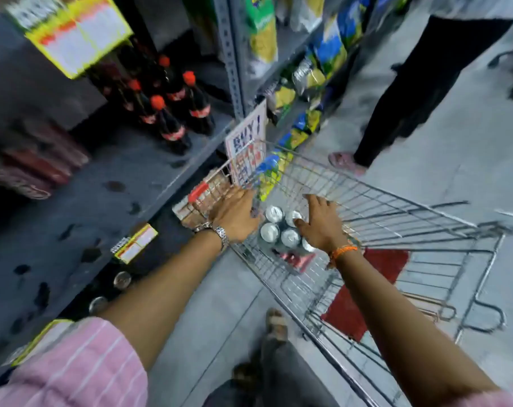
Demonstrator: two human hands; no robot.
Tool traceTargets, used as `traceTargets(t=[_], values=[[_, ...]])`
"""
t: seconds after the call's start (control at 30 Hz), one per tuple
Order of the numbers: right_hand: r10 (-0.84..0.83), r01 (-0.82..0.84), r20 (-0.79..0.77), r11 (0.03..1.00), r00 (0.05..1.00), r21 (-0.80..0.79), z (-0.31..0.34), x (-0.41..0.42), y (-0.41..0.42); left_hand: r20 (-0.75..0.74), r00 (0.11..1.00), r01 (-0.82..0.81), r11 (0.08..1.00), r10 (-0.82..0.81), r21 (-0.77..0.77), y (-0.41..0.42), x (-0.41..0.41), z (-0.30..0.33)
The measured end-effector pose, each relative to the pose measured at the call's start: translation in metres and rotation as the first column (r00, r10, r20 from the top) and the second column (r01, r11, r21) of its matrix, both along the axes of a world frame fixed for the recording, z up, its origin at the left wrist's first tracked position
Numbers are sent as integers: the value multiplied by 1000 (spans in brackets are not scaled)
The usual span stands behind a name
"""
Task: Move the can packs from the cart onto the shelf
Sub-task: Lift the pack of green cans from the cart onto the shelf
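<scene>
A pack of cans [280, 230] with silver tops sits inside the wire cart [396, 218], near its left wall. My left hand [234, 217] is at the pack's left side, over the cart's rim, fingers bent around it. My right hand [320, 223] lies on the pack's right side with the thumb on a can top. Both hands touch the pack, which rests low in the cart. The grey shelf [108, 183] stretches to the left, with red can packs [35, 165] stacked at its far left.
Cola bottles [173, 113] with red caps stand at the back of the shelf. A "BUY 1" sign [245, 148] hangs off the shelf edge by the cart. Snack bags [308, 83] fill the neighbouring rack. Another person's legs [402, 98] stand beyond the cart. My feet [276, 321] are beside it.
</scene>
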State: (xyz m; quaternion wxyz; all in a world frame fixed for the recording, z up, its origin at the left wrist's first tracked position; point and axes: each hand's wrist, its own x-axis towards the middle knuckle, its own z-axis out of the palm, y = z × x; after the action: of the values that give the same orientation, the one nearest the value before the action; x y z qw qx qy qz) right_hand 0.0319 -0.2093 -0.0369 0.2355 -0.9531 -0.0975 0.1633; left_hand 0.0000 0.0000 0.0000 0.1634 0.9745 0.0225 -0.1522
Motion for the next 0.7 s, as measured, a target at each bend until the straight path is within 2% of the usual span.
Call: traceTargets(t=[0.13,0.2,0.37,0.47,0.57,0.7], values=[[112,-129,-159,987,981,-96,-40,5,-11,-167,981,91,994,-99,-53,-22,18,-43],[147,-173,-188,976,971,-132,-62,7,-12,-201,970,132,990,-139,-50,-34,25,-68],[231,-255,-152,951,961,-172,-99,16,-9,-180,960,235,967,-215,100,-43,37,-115],[223,-240,-105,949,969,-204,-108,19,-7,-167,953,282,943,-254,175,-42,42,-127],[214,-225,-77,955,974,-193,-113,22,-5,-170,952,282,948,-256,150,-42,46,-134],[212,-220,-62,953,975,-207,-114,29,-4,-134,968,220,975,-213,38,-41,50,-137]])
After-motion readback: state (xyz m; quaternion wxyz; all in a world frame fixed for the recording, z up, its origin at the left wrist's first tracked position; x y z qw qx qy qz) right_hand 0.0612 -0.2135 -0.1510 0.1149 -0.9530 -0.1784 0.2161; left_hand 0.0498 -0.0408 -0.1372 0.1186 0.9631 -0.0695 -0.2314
